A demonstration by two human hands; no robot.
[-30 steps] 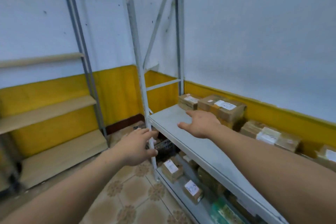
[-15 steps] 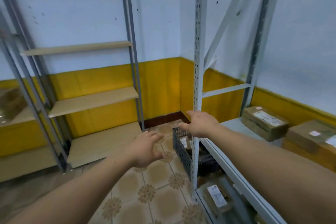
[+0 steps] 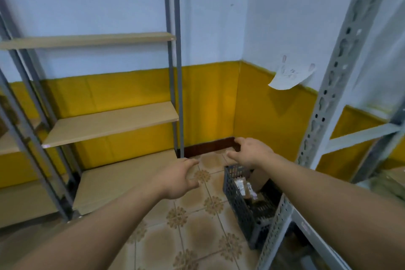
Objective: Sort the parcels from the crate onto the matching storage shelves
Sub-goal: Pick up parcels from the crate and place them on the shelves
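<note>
A second ago my right hand (image 3: 252,152) was stretched over the grey shelf with its row of boxes. Since then the view has swung left, and that shelf has dropped out past my right forearm. Both hands came away empty. I take that to mean the last drop-off is done and I am going back for the next parcel.

Right now the right hand hovers over the far end of the crate (image 3: 238,206), fingers spread and holding nothing. The left hand (image 3: 177,178) is out over the tiled floor (image 3: 197,237) just left of the crate, also loose and empty. Neither hand touches the crate yet.

- **Hands:** two.
- **Crate:** one, dark and perforated, on the floor below the right hand.
- **Parcels:** at least two inside, a plain brown box (image 3: 259,178) and a labelled parcel (image 3: 241,185). Whatever lies deeper is hidden, so I cannot give a full total.
- **Wooden shelf boards:** three in the bay left of my left hand, top (image 3: 87,39), middle (image 3: 114,123) and bottom (image 3: 122,180), all bare.
- **Grey perforated upright:** one (image 3: 341,72), rising right of my right hand.
</note>
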